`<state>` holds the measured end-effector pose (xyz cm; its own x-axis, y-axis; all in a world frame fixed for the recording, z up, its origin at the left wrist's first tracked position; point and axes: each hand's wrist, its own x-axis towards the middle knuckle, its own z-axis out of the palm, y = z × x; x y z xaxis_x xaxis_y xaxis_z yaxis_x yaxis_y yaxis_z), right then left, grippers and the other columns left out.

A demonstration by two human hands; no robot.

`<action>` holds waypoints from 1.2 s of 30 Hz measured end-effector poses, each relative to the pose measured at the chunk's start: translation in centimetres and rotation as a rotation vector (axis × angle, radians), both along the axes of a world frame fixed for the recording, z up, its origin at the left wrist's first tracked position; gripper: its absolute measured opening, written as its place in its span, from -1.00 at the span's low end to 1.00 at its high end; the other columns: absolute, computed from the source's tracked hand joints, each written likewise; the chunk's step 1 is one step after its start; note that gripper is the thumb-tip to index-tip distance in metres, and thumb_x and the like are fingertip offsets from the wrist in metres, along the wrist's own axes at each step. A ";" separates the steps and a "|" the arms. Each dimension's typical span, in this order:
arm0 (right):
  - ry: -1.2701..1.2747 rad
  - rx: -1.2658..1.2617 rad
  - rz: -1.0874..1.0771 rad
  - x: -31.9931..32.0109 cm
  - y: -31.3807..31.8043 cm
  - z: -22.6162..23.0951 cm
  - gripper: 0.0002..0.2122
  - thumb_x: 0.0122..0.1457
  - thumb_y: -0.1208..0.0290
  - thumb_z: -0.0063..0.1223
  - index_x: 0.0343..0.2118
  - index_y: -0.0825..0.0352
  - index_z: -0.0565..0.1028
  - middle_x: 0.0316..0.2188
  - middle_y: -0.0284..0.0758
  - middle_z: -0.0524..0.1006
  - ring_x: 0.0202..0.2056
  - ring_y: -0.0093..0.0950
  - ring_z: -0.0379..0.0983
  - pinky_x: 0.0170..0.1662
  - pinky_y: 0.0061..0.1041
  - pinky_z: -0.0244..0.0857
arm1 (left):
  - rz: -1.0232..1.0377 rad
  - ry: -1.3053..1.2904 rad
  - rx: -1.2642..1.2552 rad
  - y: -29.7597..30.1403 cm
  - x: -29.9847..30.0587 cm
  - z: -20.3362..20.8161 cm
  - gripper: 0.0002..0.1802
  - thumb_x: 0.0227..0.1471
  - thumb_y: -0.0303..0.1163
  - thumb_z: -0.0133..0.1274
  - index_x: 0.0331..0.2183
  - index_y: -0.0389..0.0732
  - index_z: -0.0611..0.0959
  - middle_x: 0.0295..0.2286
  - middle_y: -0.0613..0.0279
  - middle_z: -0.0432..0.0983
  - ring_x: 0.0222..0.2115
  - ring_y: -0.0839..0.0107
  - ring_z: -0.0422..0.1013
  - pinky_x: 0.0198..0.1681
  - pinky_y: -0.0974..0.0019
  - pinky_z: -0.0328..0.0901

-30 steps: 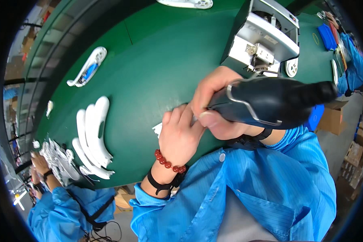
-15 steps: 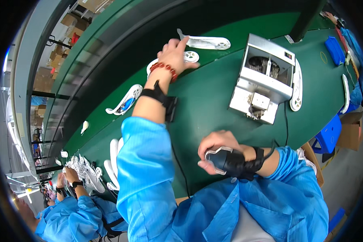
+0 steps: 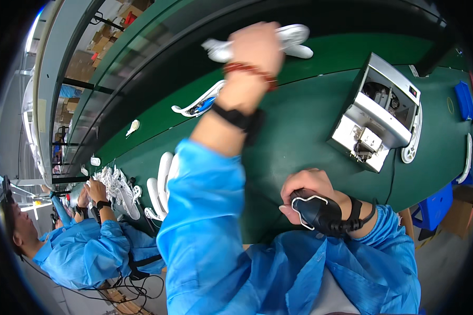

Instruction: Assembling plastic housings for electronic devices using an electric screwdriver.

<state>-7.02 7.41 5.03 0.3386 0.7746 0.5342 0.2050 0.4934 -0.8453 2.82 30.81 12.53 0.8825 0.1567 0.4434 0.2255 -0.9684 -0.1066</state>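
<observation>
White plastic shell part (image 3: 294, 42) gripped in the left hand (image 3: 255, 44), fingers wrapped around it, lifted above the far edge of the green bench (image 3: 299, 131); part is motion-blurred. Right hand (image 3: 307, 191) sits near, at the bench's near edge, fingers closed on a black electric screwdriver (image 3: 320, 212). Grey screw feeder box (image 3: 378, 113) on the bench to the right. Another white shell (image 3: 199, 102) with blue inside lies left of the raised forearm. Stack of white shells (image 3: 160, 191) near left. A co-worker's hands (image 3: 92, 194) at far left, over small white parts.
</observation>
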 end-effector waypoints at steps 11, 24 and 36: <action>0.280 0.097 -0.106 -0.4 -3.0 2.3 -0.77 -0.02 0.58 0.19 -0.30 0.28 0.41 -0.54 -0.38 0.45 -0.50 -0.51 0.45 -0.44 -0.55 0.34 | 0.099 0.597 -0.300 12.2 -15.1 -5.0 -0.58 0.00 -0.20 0.09 -0.13 -0.23 0.60 -0.18 -0.11 0.46 -0.14 -0.02 0.39 -0.01 0.11 0.28; 0.142 0.331 -0.426 5.3 -7.5 7.6 -0.85 0.27 0.37 -0.28 -0.23 0.31 0.30 -0.58 -0.28 0.35 -0.61 -0.47 0.27 -0.47 -0.42 0.25 | -0.317 0.618 -0.819 -8.7 -25.3 -2.7 -0.57 -0.27 -0.23 0.37 -0.32 -0.21 0.62 -0.13 -0.01 0.38 -0.16 0.00 0.40 -0.14 0.14 0.35; 0.061 0.226 -0.461 6.6 -6.8 6.7 -0.89 0.23 0.47 -0.25 -0.24 0.35 0.32 -0.61 -0.24 0.39 -0.62 -0.48 0.30 -0.48 -0.42 0.29 | -0.131 0.169 -0.451 -9.8 -24.2 -6.5 -0.22 -0.42 -0.32 0.40 -0.05 -0.24 0.50 -0.18 0.07 0.48 -0.19 0.11 0.38 -0.12 0.15 0.27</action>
<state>-0.39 0.59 11.71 0.6533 0.4053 0.6395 0.3975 0.5353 -0.7453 -21.36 20.98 6.04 0.9613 0.1827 0.2062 0.1143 -0.9454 0.3051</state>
